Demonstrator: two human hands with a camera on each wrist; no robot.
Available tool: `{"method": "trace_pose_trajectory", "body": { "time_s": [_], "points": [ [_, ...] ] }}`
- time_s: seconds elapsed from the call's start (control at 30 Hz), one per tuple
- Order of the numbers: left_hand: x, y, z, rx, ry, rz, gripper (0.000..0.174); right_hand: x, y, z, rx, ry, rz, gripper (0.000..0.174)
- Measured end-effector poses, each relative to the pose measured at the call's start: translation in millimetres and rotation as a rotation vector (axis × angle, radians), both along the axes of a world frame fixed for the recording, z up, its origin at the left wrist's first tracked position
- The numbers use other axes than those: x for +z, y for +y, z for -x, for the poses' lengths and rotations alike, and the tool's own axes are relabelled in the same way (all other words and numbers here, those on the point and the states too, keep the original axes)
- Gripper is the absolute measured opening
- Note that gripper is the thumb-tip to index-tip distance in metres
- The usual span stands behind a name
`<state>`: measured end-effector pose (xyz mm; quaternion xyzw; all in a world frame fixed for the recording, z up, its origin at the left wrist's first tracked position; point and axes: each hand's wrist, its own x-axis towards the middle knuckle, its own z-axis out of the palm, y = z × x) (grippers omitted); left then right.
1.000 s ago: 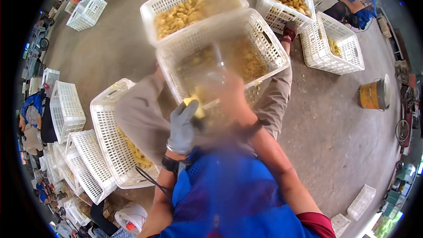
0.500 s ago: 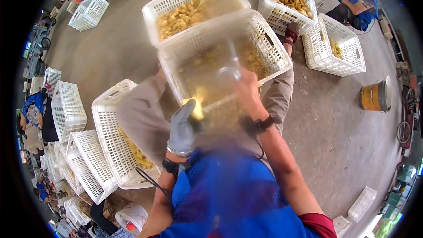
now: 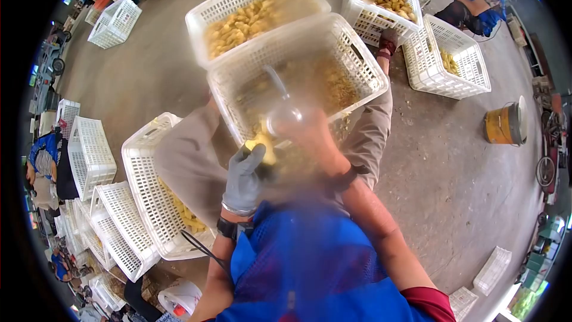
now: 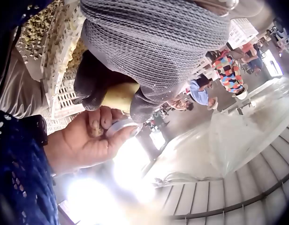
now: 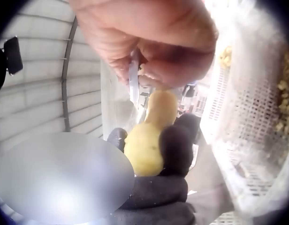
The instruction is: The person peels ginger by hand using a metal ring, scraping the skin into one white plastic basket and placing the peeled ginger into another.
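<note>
Here in the foreground, just left of centre in the head view, the left hand [image 3: 241,180], in a grey glove, has thumb and fingers curled round a yellow piece [image 5: 149,135]. Right up beside it comes the bare right hand [image 4: 92,144], fingers bent, thumb pinching a small pale tool [image 4: 120,125].

And the relation that counts: the piece sits between the two hands, gripped at one end by the glove, its long axis running up the right wrist view so that the free end points at the bare fingers. The left is the nearer hand, touching it; whether the tool touches the skin, I can't tell.

A lovely look at it now: two rounded lobes, a fuller one low in the frame and a narrower one above, smooth, pale yellow, like peeled ginger.

Beyond the hands, a white crate [image 3: 364,73] fills the middle of the head view, its contents smeared by blur. Behind that, a second crate [image 3: 238,3] at upper centre, heaped with yellowish lumps [image 3: 241,24]. Farther off, a yellow bucket [image 3: 499,125] at far right, and a seated person [image 3: 479,0] at upper right.
</note>
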<state>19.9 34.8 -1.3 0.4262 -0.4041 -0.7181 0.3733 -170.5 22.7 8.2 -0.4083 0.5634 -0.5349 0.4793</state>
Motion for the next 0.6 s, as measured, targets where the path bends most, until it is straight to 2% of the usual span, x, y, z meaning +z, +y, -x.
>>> {"method": "trace_pose_trajectory", "body": {
  "time_s": [0.03, 0.07, 0.27, 0.33, 0.47, 0.6],
  "points": [
    [5, 1, -1, -0.003, -0.021, 0.019, 0.046, 7, 1, -4, 0.026, -0.125, -0.132, 0.024],
    [9, 1, -2, 0.005, -0.031, -0.023, 0.045, 4, 2, -4, 0.051, -0.16, -0.118, 0.026],
    [14, 1, 3, 0.031, -0.026, -0.121, 0.039, -2, 7, -8, 0.073, -0.058, -0.037, 0.025],
    [14, 2, 0, 0.021, -0.054, -0.147, 0.037, 0, 8, -9, 0.067, -0.127, -0.076, 0.023],
    [0, 2, -5, 0.002, -0.136, 0.061, 0.033, -12, 5, -14, 0.073, -0.125, -0.051, 0.024],
    [8, 5, 4, 0.065, -0.158, 0.119, 0.032, -19, 4, -23, -0.01, 0.246, 0.085, 0.018]
  ]
}}
